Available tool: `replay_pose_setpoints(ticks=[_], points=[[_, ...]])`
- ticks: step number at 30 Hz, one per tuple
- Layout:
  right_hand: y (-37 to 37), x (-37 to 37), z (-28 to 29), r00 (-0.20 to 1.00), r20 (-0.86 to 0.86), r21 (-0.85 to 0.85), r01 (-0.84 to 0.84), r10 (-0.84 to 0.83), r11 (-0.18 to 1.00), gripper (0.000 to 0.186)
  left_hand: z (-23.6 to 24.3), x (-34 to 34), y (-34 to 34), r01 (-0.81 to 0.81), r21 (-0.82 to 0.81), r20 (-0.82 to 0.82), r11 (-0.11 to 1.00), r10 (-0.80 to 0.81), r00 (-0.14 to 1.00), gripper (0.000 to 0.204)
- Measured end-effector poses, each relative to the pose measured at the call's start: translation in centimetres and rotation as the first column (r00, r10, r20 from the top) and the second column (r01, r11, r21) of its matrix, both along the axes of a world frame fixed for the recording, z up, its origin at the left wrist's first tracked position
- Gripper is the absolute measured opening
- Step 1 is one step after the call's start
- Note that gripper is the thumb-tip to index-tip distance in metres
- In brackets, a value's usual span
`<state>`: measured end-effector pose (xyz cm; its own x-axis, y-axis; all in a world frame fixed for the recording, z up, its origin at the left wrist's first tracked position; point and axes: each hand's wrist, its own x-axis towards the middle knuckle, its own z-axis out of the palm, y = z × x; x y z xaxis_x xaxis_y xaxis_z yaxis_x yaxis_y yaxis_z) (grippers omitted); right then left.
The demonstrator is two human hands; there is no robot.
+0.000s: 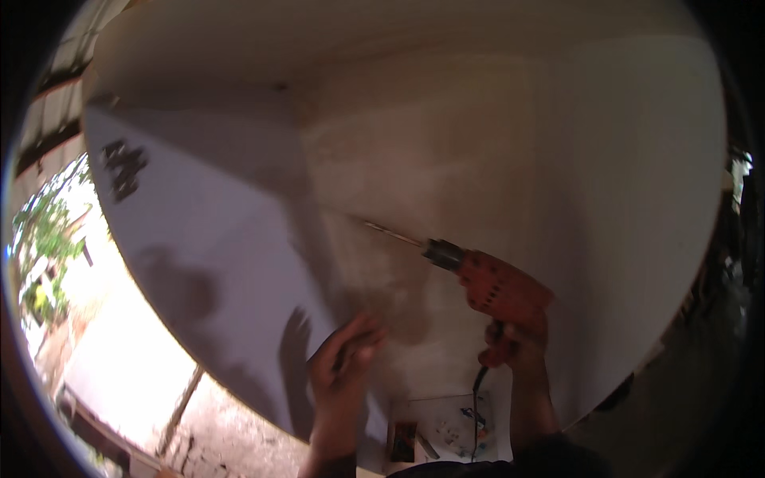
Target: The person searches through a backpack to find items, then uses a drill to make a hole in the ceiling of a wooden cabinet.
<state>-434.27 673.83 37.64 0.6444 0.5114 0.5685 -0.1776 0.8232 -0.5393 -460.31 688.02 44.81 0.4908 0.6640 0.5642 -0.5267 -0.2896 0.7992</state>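
An orange-red electric drill (510, 291) with a dark chuck is in my right hand (508, 344), whose fingers wrap round its handle. Its long thin bit (392, 233) points up and left, over the beige back panel (430, 143); I cannot tell whether the tip touches anything. From the handle a dark cord (476, 402) hangs down. My left hand (344, 354) is raised left of the drill, near the pale left panel (231, 231). Its fingers are curled toward the thumb and slightly blurred; what they hold, if anything, is hidden.
A pale right panel (645, 215) closes the other side of this box-like cabinet. On the left panel sits a dark metal fitting (123, 169). Below lie a dark red box (404, 440) and several small pieces (462, 434). Bright paved ground (215, 430) shows outside, at lower left.
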Motion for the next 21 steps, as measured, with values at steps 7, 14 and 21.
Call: replay_pose_setpoints(ticks=[7, 14, 21], points=[[-0.9, 2.8, 12.2, 0.951, 0.224, -0.054, 0.231, -0.214, 0.971, 0.049, -0.8, -14.7, 2.6, -0.782, 0.588, 0.525, 0.207, 0.637, 0.564, 0.059], [-0.1, 1.5, 21.6, 0.951, 0.288, -0.076, 0.139, -0.112, 0.987, 0.045, 10.6, -16.8, 2.9, -0.749, 0.444, 0.489, 0.492, 0.567, 0.663, 0.101], [2.6, 3.3, 27.4, 0.895, 0.431, -0.101, 0.175, -0.115, 0.979, 0.04, 9.1, -13.7, 0.3, -0.51, 0.385, 0.205, 0.769, 0.468, 0.86, 0.078]])
